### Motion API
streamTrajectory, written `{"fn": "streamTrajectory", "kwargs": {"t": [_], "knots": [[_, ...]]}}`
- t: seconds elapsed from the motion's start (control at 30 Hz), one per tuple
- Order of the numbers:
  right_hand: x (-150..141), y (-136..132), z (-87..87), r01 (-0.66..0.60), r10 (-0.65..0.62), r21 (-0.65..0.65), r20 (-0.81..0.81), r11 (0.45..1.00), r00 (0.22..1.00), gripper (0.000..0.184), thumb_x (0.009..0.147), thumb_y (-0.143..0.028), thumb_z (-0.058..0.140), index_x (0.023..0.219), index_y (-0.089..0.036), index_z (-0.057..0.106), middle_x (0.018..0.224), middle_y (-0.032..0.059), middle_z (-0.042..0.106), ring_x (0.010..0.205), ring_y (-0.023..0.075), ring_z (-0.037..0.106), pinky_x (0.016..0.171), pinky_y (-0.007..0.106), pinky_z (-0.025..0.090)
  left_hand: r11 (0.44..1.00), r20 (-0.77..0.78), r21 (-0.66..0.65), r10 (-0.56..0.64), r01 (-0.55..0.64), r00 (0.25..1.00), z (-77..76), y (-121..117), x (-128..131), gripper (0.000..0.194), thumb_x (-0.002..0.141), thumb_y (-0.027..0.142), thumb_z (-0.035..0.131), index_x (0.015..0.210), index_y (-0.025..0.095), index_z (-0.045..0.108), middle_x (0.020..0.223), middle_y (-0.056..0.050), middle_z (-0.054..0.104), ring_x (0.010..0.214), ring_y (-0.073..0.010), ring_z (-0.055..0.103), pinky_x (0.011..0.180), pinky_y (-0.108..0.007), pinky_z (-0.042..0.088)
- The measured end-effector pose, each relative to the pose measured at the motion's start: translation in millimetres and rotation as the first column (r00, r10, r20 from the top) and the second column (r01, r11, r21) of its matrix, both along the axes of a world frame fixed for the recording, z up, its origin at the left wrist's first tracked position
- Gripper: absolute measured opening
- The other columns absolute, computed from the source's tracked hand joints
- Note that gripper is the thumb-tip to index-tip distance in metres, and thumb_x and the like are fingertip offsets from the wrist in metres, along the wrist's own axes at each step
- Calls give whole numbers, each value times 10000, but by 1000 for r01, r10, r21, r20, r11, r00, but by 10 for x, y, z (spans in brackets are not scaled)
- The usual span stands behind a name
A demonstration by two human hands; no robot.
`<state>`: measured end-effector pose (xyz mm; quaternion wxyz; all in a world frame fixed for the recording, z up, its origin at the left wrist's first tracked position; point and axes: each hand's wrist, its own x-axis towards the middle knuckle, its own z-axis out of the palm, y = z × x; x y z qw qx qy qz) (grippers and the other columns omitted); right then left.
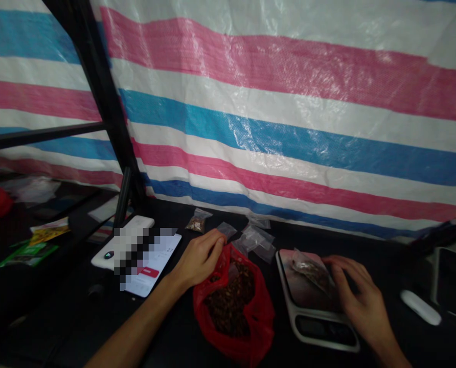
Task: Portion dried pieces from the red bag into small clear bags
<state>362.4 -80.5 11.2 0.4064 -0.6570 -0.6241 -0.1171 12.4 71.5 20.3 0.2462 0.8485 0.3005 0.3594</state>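
Observation:
A red plastic bag, its mouth open, stands in front of me, filled with small brown dried pieces. My left hand is closed at the bag's far left rim, thumb and fingers pinching the red plastic there. To the right, a kitchen scale bears a small clear zip bag with brown contents, lying tilted on its plate. My right hand hovers at the scale's right edge, thumb and fingers apart beside the zip bag; whether a fingertip touches it, I cannot tell. The scale's display is unreadable.
Several clear zip bags lie behind the red bag, near a filled one. Left are a lit phone and a white device, partly blurred out. A white oval object lies far right. A black post stands before striped sheeting.

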Motion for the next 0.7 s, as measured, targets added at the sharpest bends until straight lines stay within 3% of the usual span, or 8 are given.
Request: {"fn": "streamTrajectory", "kwargs": {"t": [0.37,0.7], "knots": [[-117,0,-1,-44,45,-32,10,998,999,231,998,-417,519,1053,-272,690,1067,68,703,1030,259,642,909,437,477,999,15,41,-17,16,1000,63,-19,-5,305,1059,279,310,912,200,566,838,-16,601,790,-159,614,753,-275,442],[-100,53,-78,-22,45,-187,118,982,992,404,939,-500,595,1282,-287,607,1211,68,710,1116,302,641,959,488,457,999,17,32,-17,17,1000,11,25,-18,299,1062,284,309,907,202,552,844,-20,596,792,-162,611,752,-285,444]]}}
